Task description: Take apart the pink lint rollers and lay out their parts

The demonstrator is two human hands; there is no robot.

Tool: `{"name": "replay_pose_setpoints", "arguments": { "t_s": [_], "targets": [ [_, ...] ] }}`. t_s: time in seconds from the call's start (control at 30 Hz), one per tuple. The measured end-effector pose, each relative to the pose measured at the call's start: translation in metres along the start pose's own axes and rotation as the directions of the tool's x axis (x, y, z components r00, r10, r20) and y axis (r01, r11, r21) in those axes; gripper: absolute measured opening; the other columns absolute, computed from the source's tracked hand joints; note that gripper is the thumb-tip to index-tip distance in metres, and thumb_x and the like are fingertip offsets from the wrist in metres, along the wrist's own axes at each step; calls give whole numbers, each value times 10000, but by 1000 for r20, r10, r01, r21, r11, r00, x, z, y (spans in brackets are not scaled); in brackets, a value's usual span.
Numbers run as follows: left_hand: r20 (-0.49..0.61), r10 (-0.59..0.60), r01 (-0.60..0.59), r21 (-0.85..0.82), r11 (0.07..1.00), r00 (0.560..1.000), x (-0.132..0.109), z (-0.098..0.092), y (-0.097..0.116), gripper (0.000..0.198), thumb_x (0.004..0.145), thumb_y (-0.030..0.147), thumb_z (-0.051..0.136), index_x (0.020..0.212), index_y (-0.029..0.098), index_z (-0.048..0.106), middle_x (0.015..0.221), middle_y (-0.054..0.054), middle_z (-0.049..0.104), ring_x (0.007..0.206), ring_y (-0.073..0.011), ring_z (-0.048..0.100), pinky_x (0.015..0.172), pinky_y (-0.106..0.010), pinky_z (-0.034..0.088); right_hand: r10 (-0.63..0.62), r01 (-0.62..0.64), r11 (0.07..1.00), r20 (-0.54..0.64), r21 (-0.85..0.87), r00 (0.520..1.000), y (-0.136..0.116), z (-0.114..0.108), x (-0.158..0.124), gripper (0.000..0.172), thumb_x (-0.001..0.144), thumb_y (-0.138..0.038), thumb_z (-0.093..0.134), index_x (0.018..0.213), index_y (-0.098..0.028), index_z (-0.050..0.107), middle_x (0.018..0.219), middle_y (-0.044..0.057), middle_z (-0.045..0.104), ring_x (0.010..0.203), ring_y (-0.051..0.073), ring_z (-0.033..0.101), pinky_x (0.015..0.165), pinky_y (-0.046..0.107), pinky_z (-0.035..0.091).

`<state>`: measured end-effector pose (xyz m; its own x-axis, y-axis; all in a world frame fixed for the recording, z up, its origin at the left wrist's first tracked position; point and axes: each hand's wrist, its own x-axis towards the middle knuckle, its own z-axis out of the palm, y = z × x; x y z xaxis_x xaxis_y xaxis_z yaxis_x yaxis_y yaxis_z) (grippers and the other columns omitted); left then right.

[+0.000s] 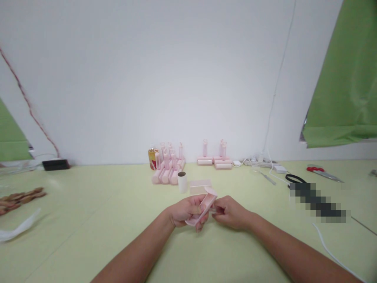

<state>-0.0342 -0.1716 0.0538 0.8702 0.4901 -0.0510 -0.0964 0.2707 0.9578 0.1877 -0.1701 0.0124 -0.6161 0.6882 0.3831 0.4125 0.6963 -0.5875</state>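
Observation:
My left hand (188, 210) is closed around a pink trough-shaped lint roller shell (207, 202), tilted with its open hollow facing me. My right hand (231, 212) is closed at the shell's right side, its fingers round a small pale part that looks like the handle; most of that part is hidden. Just beyond my hands a white paper roll (182, 182) stands upright, and beside it lies a pale pink, box-like piece (200, 186). Farther back on the left are several pink lint rollers (166, 173) with upright handles.
More pink lint rollers (223, 163) stand by the wall. A yellow bottle (152, 157) is behind the left group. To the right lie a knife (268, 179), red-handled scissors (324, 173), a black strap (296, 179) and white cables. At left are brown pieces (22, 199) and white plastic (20, 228).

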Motion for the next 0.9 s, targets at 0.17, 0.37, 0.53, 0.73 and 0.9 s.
{"name": "replay_pose_setpoints", "arguments": {
  "t_s": [0.17,0.37,0.53,0.73,0.9],
  "targets": [
    [-18,20,-19,47,999,1000,1,2,3,427,754,445,762,947,175,493,650,5,589,470,-108,550,467,-197,371,-28,27,999,-32,-34,999,-1,-3,3,112,690,-102,549,635,-178,488,581,-52,462,547,89,404,561,214,306],
    [-143,123,-75,304,950,982,7,10,2,458,808,564,661,955,150,528,645,2,566,463,-81,496,443,-186,331,-26,16,995,-98,-102,995,10,-3,7,116,626,-55,525,636,-171,523,599,-44,480,568,95,420,583,213,311],
    [-185,150,-67,392,918,971,8,15,1,470,823,588,627,899,131,549,645,-10,560,467,-71,470,424,-181,266,-26,20,997,-84,-80,996,14,-1,6,123,637,-60,516,662,-167,572,598,-45,495,571,97,427,590,212,317],
    [-131,62,-29,242,970,989,5,10,2,452,788,558,685,893,140,548,625,-10,580,468,-91,503,468,-206,360,-75,69,995,-73,-78,995,8,-3,5,174,676,-67,533,753,-174,645,661,-21,576,599,112,468,607,214,345],
    [-118,68,-43,202,978,991,6,3,-1,401,794,499,706,868,144,533,610,-10,585,473,-94,508,463,-202,359,-97,86,990,-93,-110,991,14,-3,9,146,672,-68,555,738,-172,633,662,-15,566,615,116,489,616,211,350]
  ]
}}
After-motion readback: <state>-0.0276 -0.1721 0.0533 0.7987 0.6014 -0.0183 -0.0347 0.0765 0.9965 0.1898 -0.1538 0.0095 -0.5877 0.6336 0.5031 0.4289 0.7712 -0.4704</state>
